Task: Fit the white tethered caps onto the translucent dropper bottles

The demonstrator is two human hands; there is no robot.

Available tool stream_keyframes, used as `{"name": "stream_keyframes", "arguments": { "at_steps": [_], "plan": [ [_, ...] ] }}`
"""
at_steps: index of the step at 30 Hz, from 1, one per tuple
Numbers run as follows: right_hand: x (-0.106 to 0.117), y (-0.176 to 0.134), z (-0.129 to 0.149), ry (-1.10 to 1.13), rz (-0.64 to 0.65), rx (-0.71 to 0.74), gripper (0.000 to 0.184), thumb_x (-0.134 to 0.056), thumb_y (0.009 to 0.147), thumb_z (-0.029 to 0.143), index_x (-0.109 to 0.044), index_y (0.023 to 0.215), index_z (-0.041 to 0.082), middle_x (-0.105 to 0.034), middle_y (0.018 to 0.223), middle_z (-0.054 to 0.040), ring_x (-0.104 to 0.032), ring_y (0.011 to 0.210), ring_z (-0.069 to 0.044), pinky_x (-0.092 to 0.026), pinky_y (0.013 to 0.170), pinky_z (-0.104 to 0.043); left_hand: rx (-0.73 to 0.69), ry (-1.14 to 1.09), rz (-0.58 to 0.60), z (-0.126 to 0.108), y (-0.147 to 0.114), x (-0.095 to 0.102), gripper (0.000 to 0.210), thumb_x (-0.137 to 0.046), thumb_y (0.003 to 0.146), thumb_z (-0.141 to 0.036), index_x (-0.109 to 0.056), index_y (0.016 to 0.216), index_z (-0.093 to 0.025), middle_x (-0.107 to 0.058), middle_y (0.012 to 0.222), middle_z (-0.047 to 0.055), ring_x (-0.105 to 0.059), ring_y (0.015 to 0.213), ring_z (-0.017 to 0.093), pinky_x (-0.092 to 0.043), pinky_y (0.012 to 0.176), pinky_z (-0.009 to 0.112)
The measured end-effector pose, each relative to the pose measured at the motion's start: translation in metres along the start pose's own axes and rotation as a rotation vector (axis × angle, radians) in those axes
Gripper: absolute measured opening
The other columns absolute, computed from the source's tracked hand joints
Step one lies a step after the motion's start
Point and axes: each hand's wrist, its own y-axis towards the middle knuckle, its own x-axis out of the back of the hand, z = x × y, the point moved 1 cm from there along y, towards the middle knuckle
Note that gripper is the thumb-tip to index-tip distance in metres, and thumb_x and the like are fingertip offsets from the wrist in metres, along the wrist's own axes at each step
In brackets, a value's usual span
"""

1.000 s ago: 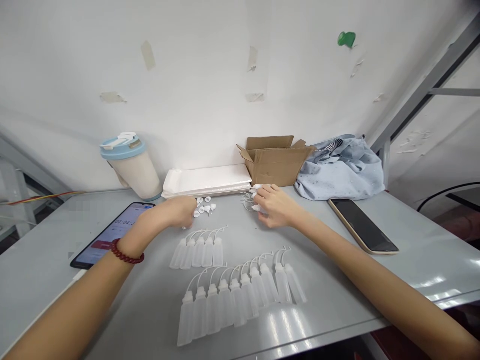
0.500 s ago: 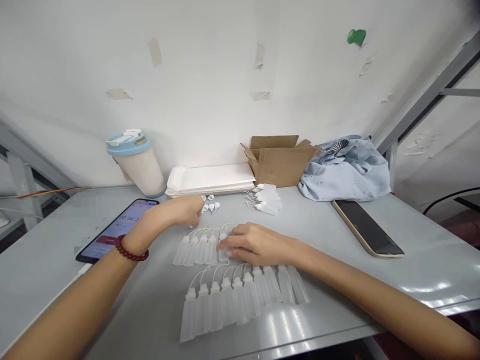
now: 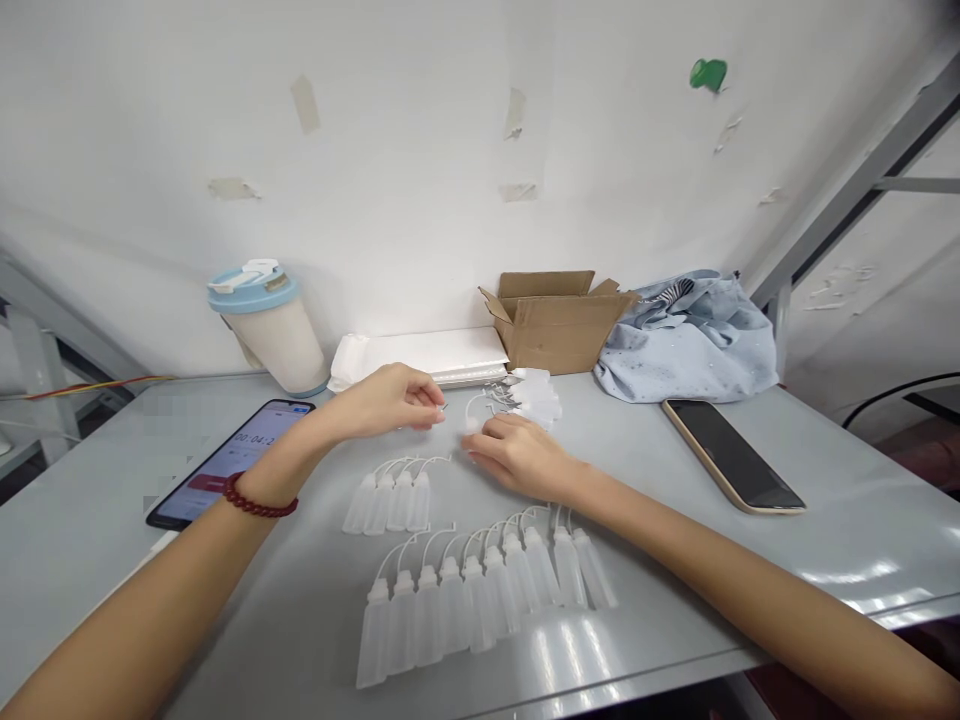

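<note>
My left hand (image 3: 401, 400) is closed in a pinch above the grey table. A small needle-tip cap (image 3: 444, 406) pokes out past its fingertips. Facing it, my right hand (image 3: 517, 455) grips a small translucent squeeze bottle (image 3: 472, 422), mostly hidden by the fingers, with its thin strap curving up. Below my hands lies a short row of similar bottles (image 3: 401, 500) with straps. Nearer the table's front edge is a longer row of bottles (image 3: 450, 610). Behind my right hand sits a small pile of needle-tipped bottles (image 3: 536, 395).
White padded envelopes (image 3: 435, 350) and an open cardboard box (image 3: 559, 330) stand against the wall. A tumbler (image 3: 274, 335) and a lit phone (image 3: 225, 470) are on the left. Bunched blue cloth (image 3: 690, 345) and a dark-screened phone (image 3: 731, 455) lie on the right.
My right hand has lifted one bottle out of the short row and moved up and right. My left hand has shifted right from the loose caps, now with a needle-tip cap between its fingers.
</note>
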Motion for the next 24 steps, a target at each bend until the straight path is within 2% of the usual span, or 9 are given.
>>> {"name": "stream_keyframes", "arguments": {
  "at_steps": [3, 6, 9, 12, 17, 21, 24],
  "plan": [
    [-0.007, 0.0, -0.006, -0.077, -0.07, 0.036, 0.025, -0.041, 0.095, 0.02, -0.065, 0.092, 0.016, -0.056, 0.07, -0.0052, -0.044, 0.065, -0.015, -0.029, 0.061, -0.027, 0.031, -0.177, -0.098, 0.0, 0.005, -0.007, 0.024, -0.065, 0.07, -0.035, -0.063, 0.085, -0.016, -0.069, 0.073, 0.004, -0.064, 0.069, 0.018, -0.047, 0.061, 0.027],
    [-0.01, -0.001, -0.011, -0.104, -0.115, 0.075, 0.026, -0.039, 0.094, 0.015, -0.065, 0.09, 0.017, -0.054, 0.068, -0.0043, -0.041, 0.064, -0.015, -0.028, 0.06, -0.026, 0.112, -0.349, -0.204, 0.001, 0.012, -0.019, 0.029, -0.071, 0.066, -0.032, -0.063, 0.087, -0.014, -0.069, 0.08, 0.004, -0.065, 0.069, 0.017, -0.05, 0.068, 0.03],
    [-0.01, -0.001, -0.014, -0.072, -0.13, 0.1, 0.026, -0.039, 0.094, 0.015, -0.065, 0.092, 0.017, -0.055, 0.069, -0.0043, -0.042, 0.065, -0.015, -0.03, 0.062, -0.026, 0.088, -0.532, -0.23, 0.002, 0.017, -0.03, 0.032, -0.073, 0.064, -0.032, -0.063, 0.089, -0.013, -0.068, 0.089, 0.006, -0.065, 0.078, 0.017, -0.051, 0.076, 0.032],
    [-0.011, -0.001, -0.015, -0.024, -0.118, 0.113, 0.026, -0.039, 0.094, 0.014, -0.065, 0.094, 0.017, -0.057, 0.071, -0.005, -0.045, 0.067, -0.015, -0.033, 0.063, -0.025, 0.02, -0.604, -0.21, 0.003, 0.02, -0.038, 0.036, -0.073, 0.065, -0.031, -0.061, 0.095, -0.014, -0.068, 0.093, 0.007, -0.064, 0.084, 0.018, -0.049, 0.082, 0.035],
    [-0.012, -0.001, -0.018, 0.071, -0.108, 0.104, 0.026, -0.04, 0.094, 0.014, -0.066, 0.093, 0.016, -0.06, 0.075, -0.0065, -0.049, 0.069, -0.016, -0.037, 0.064, -0.025, -0.116, -0.5, -0.197, 0.004, 0.022, -0.044, 0.035, -0.069, 0.068, -0.03, -0.058, 0.098, -0.015, -0.067, 0.093, 0.006, -0.062, 0.093, 0.02, -0.047, 0.086, 0.037],
    [-0.012, -0.001, -0.019, 0.136, -0.093, 0.091, 0.024, -0.041, 0.094, 0.015, -0.065, 0.092, 0.016, -0.061, 0.077, -0.0071, -0.052, 0.072, -0.016, -0.04, 0.065, -0.026, -0.241, -0.312, -0.172, -0.001, 0.019, -0.044, 0.021, -0.061, 0.075, -0.029, -0.058, 0.093, -0.017, -0.064, 0.096, 0.005, -0.061, 0.092, 0.019, -0.048, 0.081, 0.033],
    [-0.012, -0.001, -0.02, 0.18, -0.084, 0.072, 0.023, -0.041, 0.093, 0.015, -0.065, 0.093, 0.016, -0.061, 0.079, -0.0073, -0.053, 0.073, -0.016, -0.041, 0.066, -0.026, -0.294, -0.145, -0.201, -0.006, 0.015, -0.044, 0.014, -0.055, 0.08, -0.028, -0.059, 0.09, -0.019, -0.064, 0.097, 0.003, -0.06, 0.089, 0.018, -0.048, 0.081, 0.032]
  ]
}}
